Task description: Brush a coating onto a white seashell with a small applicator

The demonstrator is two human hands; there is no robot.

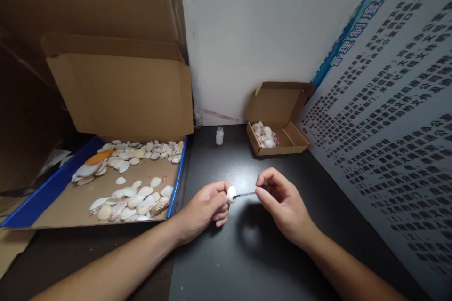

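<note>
My left hand point(208, 204) is closed on a small white seashell point(231, 193), pinching it between thumb and fingers above the dark table. Between thumb and fingertips, my right hand point(284, 204) grips a thin applicator brush point(247, 194); a bit of its dark handle shows at the fingers. The brush's dark tip touches the shell, or lies just in front of it. A small clear bottle point(219, 136) with a pale label or contents stands beyond my hands with its mouth uncovered.
At left, an open cardboard box point(70, 202) with blue sides holds many loose shells point(136, 201) and an orange piece point(99, 156). A smaller open box point(282, 151) with shells point(266, 136) stands back right, near a printed panel point(395, 117). A white wall point(240, 47) rises behind the table point(219, 263).
</note>
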